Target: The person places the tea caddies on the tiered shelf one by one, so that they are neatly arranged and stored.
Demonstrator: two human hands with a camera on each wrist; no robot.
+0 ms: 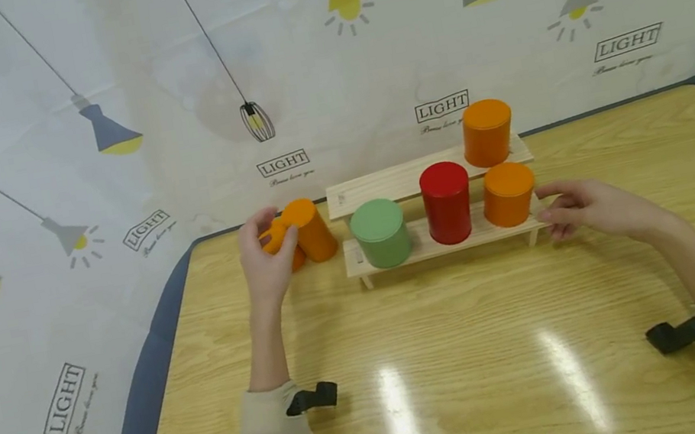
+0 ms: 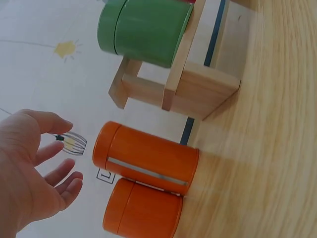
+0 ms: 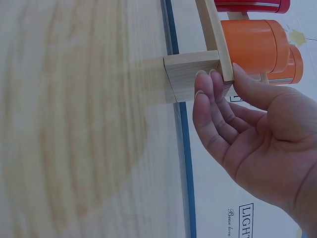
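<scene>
A two-tier wooden rack (image 1: 384,186) stands at the back of the table. On its lower tier are a green canister (image 1: 382,234), a red canister (image 1: 447,203) and a short orange canister (image 1: 509,195). Another orange canister (image 1: 488,133) sits on the upper tier's right end. My right hand (image 1: 586,207) pinches the lower board's right end, thumb above and fingers below, as the right wrist view shows. Left of the rack, a taller orange canister (image 2: 148,157) and a shorter orange canister (image 2: 143,210) stand side by side. Apart from their lids, my left hand (image 2: 34,173) hovers with fingers loosely bent, holding nothing.
A white wall covering (image 1: 306,61) printed with lamps rises behind the wooden table (image 1: 466,336). Dark blue edging (image 1: 154,344) runs along the table's left and back sides. A black strap (image 1: 313,398) sits at the left sleeve, another strap (image 1: 685,334) at the right.
</scene>
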